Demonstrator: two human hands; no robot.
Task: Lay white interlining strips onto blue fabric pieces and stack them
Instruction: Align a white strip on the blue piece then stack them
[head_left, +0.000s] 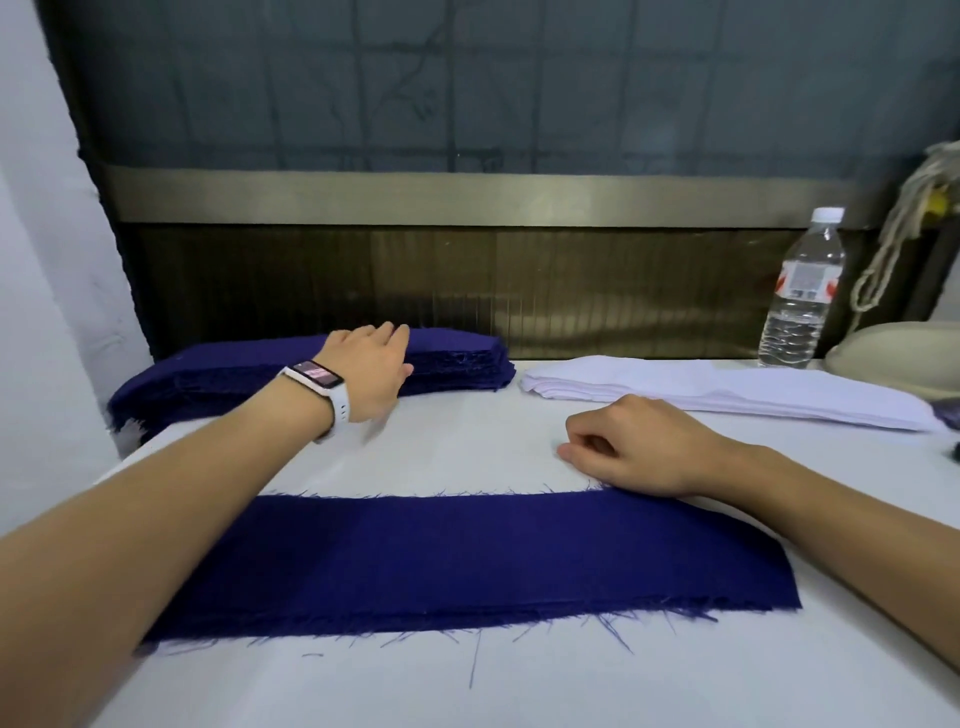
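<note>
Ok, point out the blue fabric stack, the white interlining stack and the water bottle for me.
blue fabric stack (454, 347), head view, top face near its right end.
white interlining stack (727, 396), head view, middle of the top strip.
water bottle (807, 283), head view, on its label.

- One single blue piece (467, 556), lying flat.
- One blue stack (457, 358) (its layers are too fine to count).
- One white stack (727, 389) of strips, layers likewise uncountable.
- One bottle (802, 291).
- One rope (893, 228).
- Two hands: left hand (369, 371), right hand (639, 447).
- One wristband (324, 384).
</note>
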